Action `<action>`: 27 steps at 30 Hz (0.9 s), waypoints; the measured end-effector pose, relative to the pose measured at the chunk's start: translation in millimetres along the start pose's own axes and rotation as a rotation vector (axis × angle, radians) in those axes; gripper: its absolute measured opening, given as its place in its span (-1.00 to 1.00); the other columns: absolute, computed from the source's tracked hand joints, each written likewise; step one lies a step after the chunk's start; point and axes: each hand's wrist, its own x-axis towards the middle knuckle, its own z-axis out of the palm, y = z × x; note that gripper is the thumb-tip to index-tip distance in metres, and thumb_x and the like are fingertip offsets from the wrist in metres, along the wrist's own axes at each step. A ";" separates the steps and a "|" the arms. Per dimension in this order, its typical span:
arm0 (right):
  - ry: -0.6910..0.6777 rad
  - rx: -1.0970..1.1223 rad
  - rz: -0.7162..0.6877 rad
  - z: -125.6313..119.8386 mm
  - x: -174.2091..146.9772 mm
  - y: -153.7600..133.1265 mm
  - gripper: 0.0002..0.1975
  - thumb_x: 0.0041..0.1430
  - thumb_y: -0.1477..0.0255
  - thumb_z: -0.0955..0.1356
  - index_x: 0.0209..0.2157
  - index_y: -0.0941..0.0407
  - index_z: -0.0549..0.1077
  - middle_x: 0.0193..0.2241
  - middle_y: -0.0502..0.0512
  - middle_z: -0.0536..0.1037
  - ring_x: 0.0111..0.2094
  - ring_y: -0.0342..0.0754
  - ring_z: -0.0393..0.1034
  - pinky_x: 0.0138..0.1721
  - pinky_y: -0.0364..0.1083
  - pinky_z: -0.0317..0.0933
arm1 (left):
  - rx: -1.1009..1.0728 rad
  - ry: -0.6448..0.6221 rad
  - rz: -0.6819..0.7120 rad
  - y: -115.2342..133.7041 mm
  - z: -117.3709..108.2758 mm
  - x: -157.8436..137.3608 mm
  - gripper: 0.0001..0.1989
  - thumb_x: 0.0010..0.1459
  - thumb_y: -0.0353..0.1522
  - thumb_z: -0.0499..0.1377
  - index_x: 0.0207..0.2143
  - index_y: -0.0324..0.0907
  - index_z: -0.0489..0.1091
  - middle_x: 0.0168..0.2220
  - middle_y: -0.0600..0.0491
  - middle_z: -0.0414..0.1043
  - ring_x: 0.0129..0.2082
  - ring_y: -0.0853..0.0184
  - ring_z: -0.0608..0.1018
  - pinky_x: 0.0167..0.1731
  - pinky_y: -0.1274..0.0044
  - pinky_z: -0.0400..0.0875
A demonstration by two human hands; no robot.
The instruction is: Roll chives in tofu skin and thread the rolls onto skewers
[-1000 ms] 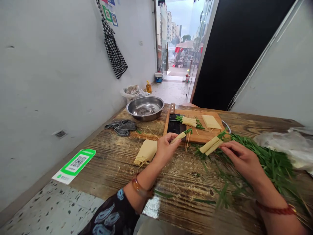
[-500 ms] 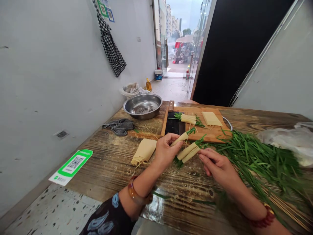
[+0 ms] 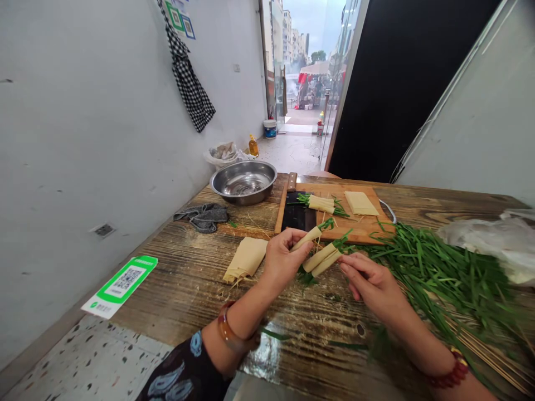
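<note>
My left hand (image 3: 285,255) is closed around a beancurd-skin roll (image 3: 307,237) with green chives sticking out of its end. Just below and to the right, two more rolls (image 3: 322,260) lie side by side, tilted, with greens showing at both ends. The fingers of my right hand (image 3: 368,278) pinch at the right side of this pair; whether a stick runs through them is hidden. To the left of my left hand, a stack of folded beancurd sheets (image 3: 246,258) rests on the wooden table (image 3: 188,301).
A cutting board (image 3: 338,225) holds a cleaver (image 3: 298,214), a tied-looking chive bundle (image 3: 321,204) and square sheets (image 3: 361,203). Loose chives (image 3: 451,267) and thin sticks (image 3: 489,351) lie right. A steel basin (image 3: 243,181), grey cloth (image 3: 203,216), plastic bag (image 3: 497,239) and QR card (image 3: 121,285) surround.
</note>
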 end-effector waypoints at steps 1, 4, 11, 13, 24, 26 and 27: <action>-0.002 -0.002 0.004 -0.3 -0.2 0.2 -0.71 0.22 0.27 0.29 -0.17 0.09 0.56 -0.56 -0.04 0.37 -0.69 -0.21 0.20 -0.55 -0.13 0.22 | -0.001 0.002 0.002 -0.3 -0.2 0.1 -0.83 -0.01 -0.33 0.24 -0.36 -0.25 0.46 -0.50 0.10 0.44 -0.54 0.47 0.38 -0.51 0.63 0.26; -0.017 -0.009 0.021 -1.0 -0.8 0.6 -0.71 0.22 0.26 0.29 -0.15 0.09 0.56 -0.57 -0.04 0.37 -0.70 -0.21 0.19 -0.54 -0.12 0.22 | -0.004 0.007 0.006 -1.0 -0.4 0.3 -0.82 -0.01 -0.33 0.24 -0.35 -0.25 0.46 -0.49 0.10 0.44 -0.53 0.47 0.39 -0.50 0.63 0.26; -0.023 0.004 0.058 -0.7 -1.2 -1.4 -0.69 0.22 0.26 0.28 -0.15 0.12 0.55 -0.60 -0.05 0.34 -0.69 -0.21 0.18 -0.57 -0.15 0.19 | -0.010 -0.002 0.013 -0.3 0.5 -0.3 -0.83 -0.02 -0.34 0.24 -0.37 -0.26 0.45 -0.50 0.10 0.41 -0.53 0.47 0.36 -0.51 0.64 0.25; -0.029 0.005 0.076 -0.6 -0.8 -2.4 -0.68 0.22 0.26 0.28 -0.15 0.14 0.55 -0.56 -0.03 0.36 -0.69 -0.23 0.18 -0.57 -0.15 0.19 | -0.008 0.001 0.012 0.4 0.6 -0.6 -0.83 -0.02 -0.34 0.25 -0.37 -0.26 0.45 -0.50 0.10 0.41 -0.53 0.47 0.36 -0.51 0.64 0.25; -0.031 0.005 0.074 -0.3 -1.0 -3.9 -0.67 0.22 0.26 0.27 -0.14 0.14 0.55 -0.66 -0.09 0.27 -0.71 -0.20 0.17 -0.59 -0.15 0.16 | -0.005 0.008 0.022 -0.6 0.6 -0.6 -0.84 -0.02 -0.34 0.25 -0.38 -0.26 0.45 -0.52 0.11 0.39 -0.54 0.48 0.35 -0.53 0.65 0.23; -0.026 0.005 0.072 -0.3 -1.1 -4.4 -0.66 0.22 0.25 0.27 -0.14 0.14 0.55 -0.70 -0.11 0.24 -0.71 -0.19 0.17 -0.58 -0.14 0.16 | -0.005 0.014 0.021 -1.2 0.4 -0.4 -0.84 -0.02 -0.34 0.25 -0.38 -0.26 0.45 -0.52 0.11 0.40 -0.54 0.48 0.36 -0.52 0.65 0.24; -0.025 0.005 0.070 -0.2 -1.1 -4.7 -0.66 0.22 0.25 0.27 -0.14 0.14 0.55 -0.70 -0.11 0.24 -0.72 -0.19 0.16 -0.58 -0.14 0.16 | -0.008 0.016 0.017 -1.3 0.3 -0.4 -0.84 -0.02 -0.34 0.25 -0.38 -0.26 0.44 -0.51 0.11 0.41 -0.54 0.48 0.36 -0.52 0.64 0.24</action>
